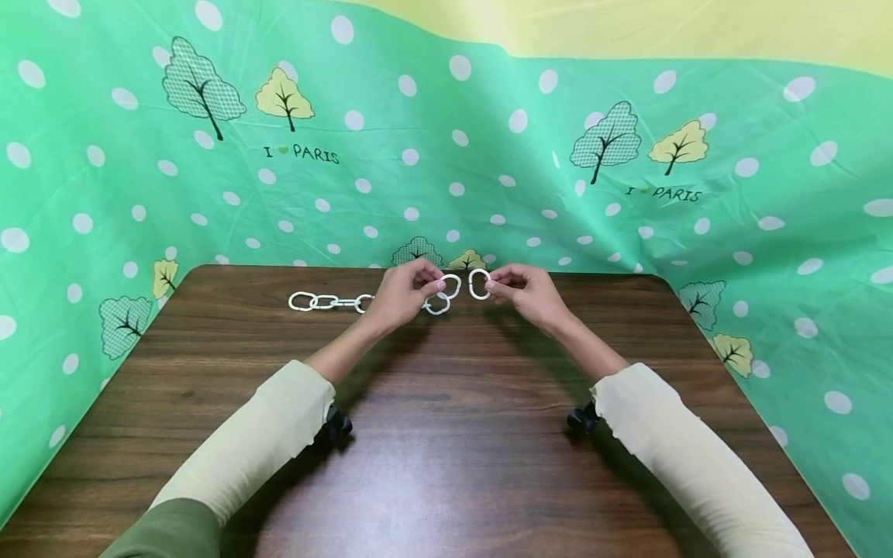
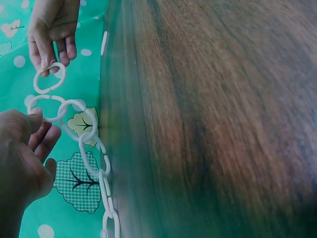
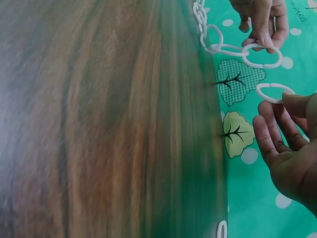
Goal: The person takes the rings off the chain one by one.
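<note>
My left hand [image 1: 403, 296] pinches the end link [image 1: 459, 287] of a white plastic chain [image 1: 346, 302] between thumb and fingertips. From that link the chain hangs down and trails left along the table's far edge, partly hidden by the left hand in the head view. Facing it, my right hand [image 1: 528, 293] pinches a single white link [image 1: 470, 284] by its edge. A small gap separates the two held links. In the left wrist view, the single link [image 2: 35, 82] appears just above the chain's end link [image 2: 49, 96], and each has a narrow slit in its ring.
Another loose white link [image 3: 218, 230] lies near the table's far edge, on the right-hand side. The dark wooden table [image 1: 446, 434] ends at a green dotted cloth [image 1: 432, 186] with printed trees. Black wrist mounts [image 1: 338, 425] sit under both sleeves.
</note>
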The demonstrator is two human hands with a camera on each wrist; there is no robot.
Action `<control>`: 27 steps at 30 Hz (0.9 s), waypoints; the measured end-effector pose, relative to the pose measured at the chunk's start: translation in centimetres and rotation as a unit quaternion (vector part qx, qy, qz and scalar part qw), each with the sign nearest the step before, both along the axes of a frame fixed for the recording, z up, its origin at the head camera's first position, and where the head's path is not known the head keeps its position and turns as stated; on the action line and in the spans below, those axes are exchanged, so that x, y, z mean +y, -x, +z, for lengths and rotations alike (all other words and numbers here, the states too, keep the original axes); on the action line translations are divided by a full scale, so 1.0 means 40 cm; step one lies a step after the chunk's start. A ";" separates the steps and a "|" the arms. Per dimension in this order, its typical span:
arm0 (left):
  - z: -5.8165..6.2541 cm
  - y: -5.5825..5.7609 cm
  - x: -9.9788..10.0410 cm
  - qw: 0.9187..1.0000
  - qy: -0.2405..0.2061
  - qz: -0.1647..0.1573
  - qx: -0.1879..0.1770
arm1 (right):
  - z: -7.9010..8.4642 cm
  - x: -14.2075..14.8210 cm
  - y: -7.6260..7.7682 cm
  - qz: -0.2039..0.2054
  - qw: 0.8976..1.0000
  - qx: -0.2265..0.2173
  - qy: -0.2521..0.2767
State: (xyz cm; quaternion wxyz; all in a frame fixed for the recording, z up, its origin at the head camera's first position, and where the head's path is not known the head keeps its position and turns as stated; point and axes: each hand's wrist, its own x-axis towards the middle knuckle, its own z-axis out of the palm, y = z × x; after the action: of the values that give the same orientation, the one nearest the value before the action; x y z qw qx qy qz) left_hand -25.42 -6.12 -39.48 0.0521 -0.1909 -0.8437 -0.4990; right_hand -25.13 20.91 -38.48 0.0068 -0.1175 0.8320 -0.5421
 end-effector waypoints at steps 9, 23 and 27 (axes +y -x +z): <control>0.008 0.000 0.005 1.000 0.004 0.000 0.002 | -0.008 0.038 -0.006 -0.009 1.000 -0.014 0.012; 0.010 -0.004 0.012 1.000 -0.005 0.004 -0.012 | -0.021 0.093 -0.020 -0.071 0.995 -0.066 -0.017; 0.008 -0.004 0.013 1.000 -0.006 0.001 -0.015 | -0.023 0.102 -0.020 -0.085 0.992 -0.085 -0.027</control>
State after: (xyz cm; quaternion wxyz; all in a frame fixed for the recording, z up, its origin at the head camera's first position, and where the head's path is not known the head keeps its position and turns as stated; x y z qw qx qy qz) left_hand -25.25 -5.59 -39.16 0.0414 -0.1819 -0.8417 -0.5067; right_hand -24.34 24.98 -39.40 0.0350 0.0007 0.8497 -0.5262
